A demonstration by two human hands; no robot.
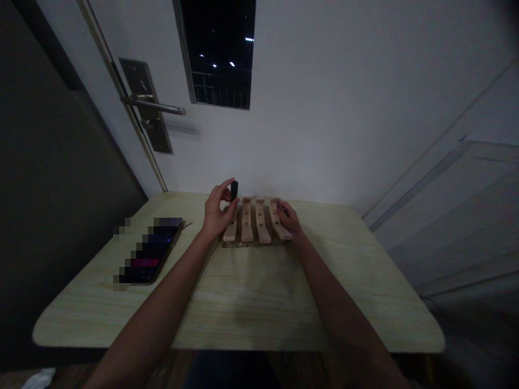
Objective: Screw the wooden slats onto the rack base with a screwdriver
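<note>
My left hand [217, 215] pinches a small black piece [234, 190] over the wooden slats [256, 222] at twelve o'clock. My right hand [289, 219] lies on them, and I cannot tell if it grips. I think holding the slats flat helps.

Both forearms extended forward, hands near each other.
Left hand [217, 213] raised, thumb and fingertips pinched together; right hand [288, 219] low, palm down, fingers loosely bent.

Bare pale wood slats [255, 221], matt and unvarnished, small black piece [234, 190] in my left hand [214, 213], maybe matt plastic, smooth wood-grain tabletop [251, 302], glossy phone [152, 251] screen, brushed metal door handle [156, 105]
</note>
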